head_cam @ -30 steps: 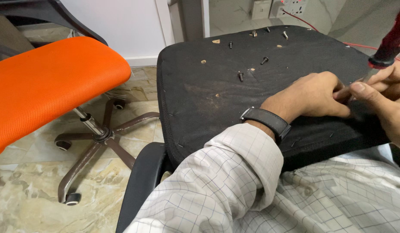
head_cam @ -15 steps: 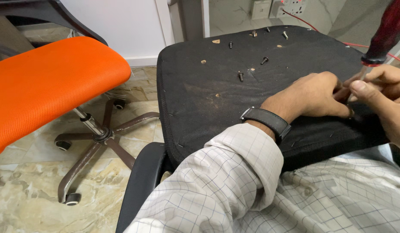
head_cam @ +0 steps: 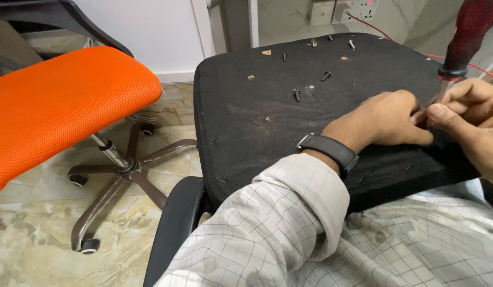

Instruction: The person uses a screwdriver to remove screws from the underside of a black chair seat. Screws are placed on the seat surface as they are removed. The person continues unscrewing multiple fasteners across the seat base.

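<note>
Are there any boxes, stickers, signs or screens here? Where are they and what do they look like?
No boxes, stickers, signs or screens show.
Closest things: two wall sockets, top middle on the marble wall, squarish and pale, one with small red lights.
Wristwatch on the left wrist: only its black strap shows.

The screwdriver [head_cam: 466, 37] has swung more upright, seemingly lifted slightly.

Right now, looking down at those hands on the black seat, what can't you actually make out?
- Screwdriver tip: hidden between left hand and right hand, head view.
- Whatever the fingertips pinch: covered by the fingers.
- Screwdriver handle's top: cut off by the upper edge.
- Screws on the black seat cushion: too small to tell head type.
</note>
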